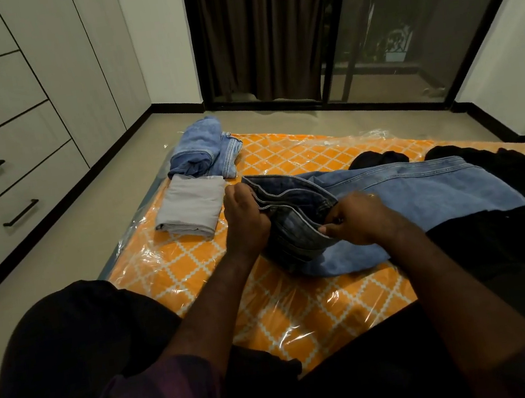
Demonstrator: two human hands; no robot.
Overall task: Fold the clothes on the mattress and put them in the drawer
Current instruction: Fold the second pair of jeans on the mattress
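Fingers of my left hand and right hand pinch the jeans at the waistband.
Mid-mattress toward its right edge; denim looks heavy and floppy, so I'd grip the thick seams.

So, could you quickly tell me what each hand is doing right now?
Left hand: grips the waistband of the dark jeans.
Right hand: pinches the same waistband.
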